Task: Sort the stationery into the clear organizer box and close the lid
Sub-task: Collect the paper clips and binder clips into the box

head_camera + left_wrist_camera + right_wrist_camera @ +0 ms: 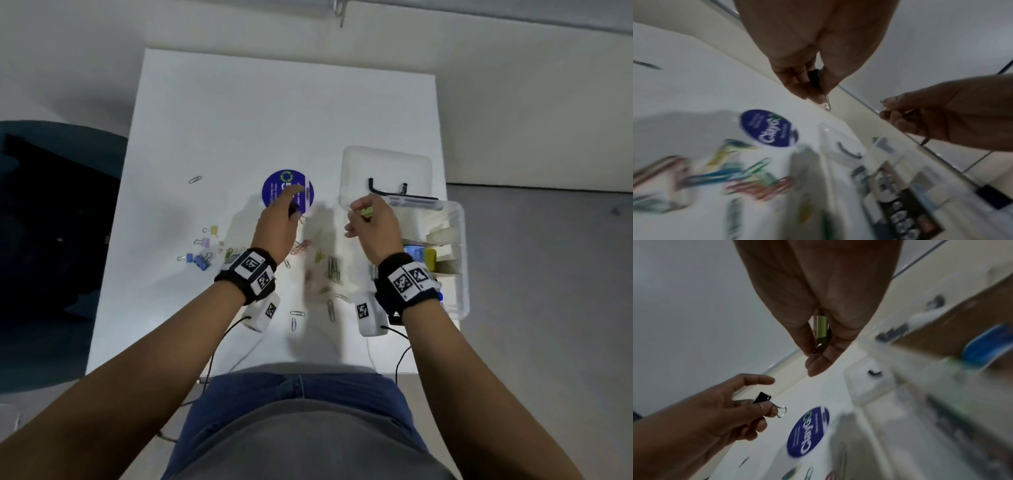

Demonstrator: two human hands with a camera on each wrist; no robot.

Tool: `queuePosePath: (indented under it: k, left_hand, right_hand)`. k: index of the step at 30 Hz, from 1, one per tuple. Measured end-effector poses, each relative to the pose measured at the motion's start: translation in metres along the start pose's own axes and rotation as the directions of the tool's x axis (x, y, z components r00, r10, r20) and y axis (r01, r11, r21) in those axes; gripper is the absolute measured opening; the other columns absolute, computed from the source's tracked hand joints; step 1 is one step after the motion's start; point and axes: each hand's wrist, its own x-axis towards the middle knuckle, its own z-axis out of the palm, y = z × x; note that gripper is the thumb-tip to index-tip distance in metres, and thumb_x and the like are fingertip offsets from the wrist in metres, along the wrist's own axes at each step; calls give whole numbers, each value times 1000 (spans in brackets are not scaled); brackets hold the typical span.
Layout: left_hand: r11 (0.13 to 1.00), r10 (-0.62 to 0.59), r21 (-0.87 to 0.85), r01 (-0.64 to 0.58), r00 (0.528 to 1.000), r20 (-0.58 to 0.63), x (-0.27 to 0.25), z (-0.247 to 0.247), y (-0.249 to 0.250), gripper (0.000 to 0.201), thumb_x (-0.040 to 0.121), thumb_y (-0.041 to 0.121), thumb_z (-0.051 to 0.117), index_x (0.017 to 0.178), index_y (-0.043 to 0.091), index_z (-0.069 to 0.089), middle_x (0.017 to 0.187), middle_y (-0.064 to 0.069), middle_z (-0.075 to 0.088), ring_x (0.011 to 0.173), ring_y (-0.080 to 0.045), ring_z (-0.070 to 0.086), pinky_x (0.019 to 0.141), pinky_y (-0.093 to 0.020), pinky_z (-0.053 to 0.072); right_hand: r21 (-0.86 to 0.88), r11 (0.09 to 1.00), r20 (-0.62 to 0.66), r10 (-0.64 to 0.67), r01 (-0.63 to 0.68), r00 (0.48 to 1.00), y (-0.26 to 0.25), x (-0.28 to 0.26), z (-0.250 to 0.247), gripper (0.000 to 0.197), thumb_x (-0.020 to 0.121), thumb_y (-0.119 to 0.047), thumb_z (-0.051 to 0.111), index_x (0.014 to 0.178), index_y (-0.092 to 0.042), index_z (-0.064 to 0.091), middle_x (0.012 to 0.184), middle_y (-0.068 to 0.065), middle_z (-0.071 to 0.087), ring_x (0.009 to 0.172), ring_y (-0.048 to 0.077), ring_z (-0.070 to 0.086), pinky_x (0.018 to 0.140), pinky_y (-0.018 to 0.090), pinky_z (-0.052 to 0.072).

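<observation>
My left hand (pixel 286 212) hovers above the blue round sticker (pixel 274 193) and pinches a black binder clip (pixel 762 397) between thumb and curled fingers, forefinger stretched out. My right hand (pixel 364 217) is raised at the near left corner of the clear organizer box (pixel 459 240) and pinches a green binder clip (pixel 821 328). The box's lid (pixel 387 164) stands open behind it. Coloured paper clips (pixel 329 270) lie scattered on the white table (pixel 239 120) between my wrists. Several binder clips (pixel 202 258) lie at the left.
A lone paper clip (pixel 195 179) lies far left on the table. The box's compartments hold blue and yellow items (pixel 423 255) and pale blocks. A dark chair (pixel 51 222) stands left of the table. Cables trail off the near table edge.
</observation>
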Motion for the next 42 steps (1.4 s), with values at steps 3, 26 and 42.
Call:
queuePosePath:
  k: [3, 26, 42]
  left_hand:
    - [986, 68, -152, -60, 996, 49, -4, 18, 53, 24, 93, 11, 57, 116, 15, 49, 80, 0, 59, 71, -15, 59, 61, -20, 45]
    - [981, -104, 168, 99, 994, 21, 2, 22, -3, 23, 92, 11, 46, 109, 17, 60, 101, -11, 68, 83, -29, 64, 72, -41, 56]
    - [749, -561, 281, 600, 800, -214, -58, -69, -161, 52, 86, 44, 57, 123, 12, 38, 117, -19, 37, 93, -38, 54, 71, -40, 49]
  right_hand:
    - [-44, 999, -105, -19, 15, 994, 8, -4, -40, 5, 94, -8, 54, 98, -11, 55, 89, 1, 63, 65, 14, 65, 62, 22, 57]
    - [-487, 829, 202, -201, 276, 959, -9, 9, 32, 15, 91, -13, 51, 103, -12, 59, 104, 10, 65, 92, 26, 61, 79, 41, 53]
    - [-739, 564, 478, 55, 368, 877, 28, 26, 172, 41, 96, -28, 49, 133, -11, 41, 127, 15, 52, 105, 35, 61, 79, 40, 47]
